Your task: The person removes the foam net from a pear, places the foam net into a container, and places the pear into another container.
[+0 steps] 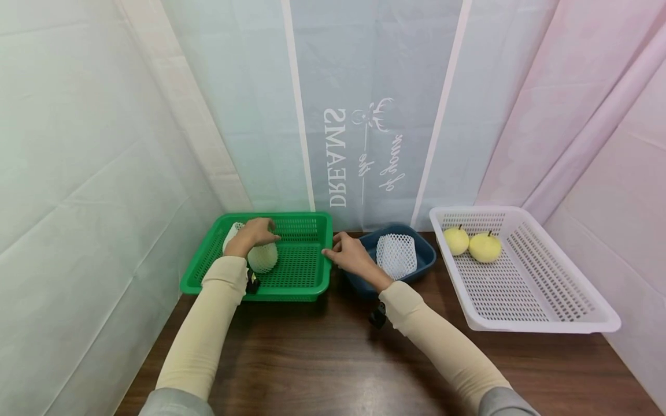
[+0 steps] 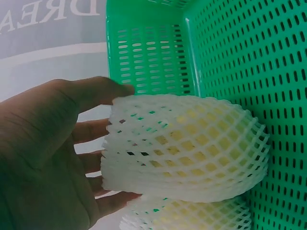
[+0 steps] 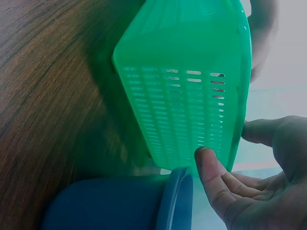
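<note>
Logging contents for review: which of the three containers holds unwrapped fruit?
The white basket at the right: its two yellow fruits are bare. The green basket holds net-wrapped fruits; the blue basin shows only white netting.

L arm [image 1: 208, 329] & R arm [image 1: 442, 344] are pointing fwd, R slanting inward. L hand [image 1: 254, 232] is leaning inward, L thumb [image 2: 100, 90] standing apart from loose fingers [image 2: 90, 132]; R hand [image 1: 356, 256] is pinching, R thumb [image 3: 263, 132] opp. index [image 3: 211, 170] (others showing behind).
</note>
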Available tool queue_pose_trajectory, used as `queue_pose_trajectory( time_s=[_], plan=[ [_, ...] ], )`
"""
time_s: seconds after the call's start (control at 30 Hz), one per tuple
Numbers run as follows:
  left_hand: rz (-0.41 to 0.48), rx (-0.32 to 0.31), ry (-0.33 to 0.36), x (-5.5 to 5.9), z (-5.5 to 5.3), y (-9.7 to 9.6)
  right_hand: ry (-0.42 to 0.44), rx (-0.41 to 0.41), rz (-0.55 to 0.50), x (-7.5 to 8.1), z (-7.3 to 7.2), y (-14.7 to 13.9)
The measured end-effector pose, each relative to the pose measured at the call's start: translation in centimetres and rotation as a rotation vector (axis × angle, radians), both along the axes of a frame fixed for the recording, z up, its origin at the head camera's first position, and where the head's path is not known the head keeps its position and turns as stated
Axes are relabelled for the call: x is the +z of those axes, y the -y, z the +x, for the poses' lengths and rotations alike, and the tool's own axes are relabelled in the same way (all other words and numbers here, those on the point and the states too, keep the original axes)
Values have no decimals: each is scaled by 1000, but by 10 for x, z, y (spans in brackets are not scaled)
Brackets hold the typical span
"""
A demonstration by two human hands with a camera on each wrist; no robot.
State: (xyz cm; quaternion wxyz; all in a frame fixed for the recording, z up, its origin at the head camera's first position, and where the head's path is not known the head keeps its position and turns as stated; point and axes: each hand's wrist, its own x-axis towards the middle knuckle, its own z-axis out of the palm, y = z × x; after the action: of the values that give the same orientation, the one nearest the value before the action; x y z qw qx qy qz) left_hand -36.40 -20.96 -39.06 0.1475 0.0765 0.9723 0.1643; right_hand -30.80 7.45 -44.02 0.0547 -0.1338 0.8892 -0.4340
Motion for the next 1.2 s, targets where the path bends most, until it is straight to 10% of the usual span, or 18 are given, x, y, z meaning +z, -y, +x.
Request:
queue_pose_trajectory(
  time_s=[0.5, 1.2],
  plan=[
    [-24, -1, 206, 0, 7, 4, 4, 10, -25, 0, -1, 0],
    [1, 39, 309, -4, 7, 0, 25, -11, -85, -4, -4, 1]
  ],
)
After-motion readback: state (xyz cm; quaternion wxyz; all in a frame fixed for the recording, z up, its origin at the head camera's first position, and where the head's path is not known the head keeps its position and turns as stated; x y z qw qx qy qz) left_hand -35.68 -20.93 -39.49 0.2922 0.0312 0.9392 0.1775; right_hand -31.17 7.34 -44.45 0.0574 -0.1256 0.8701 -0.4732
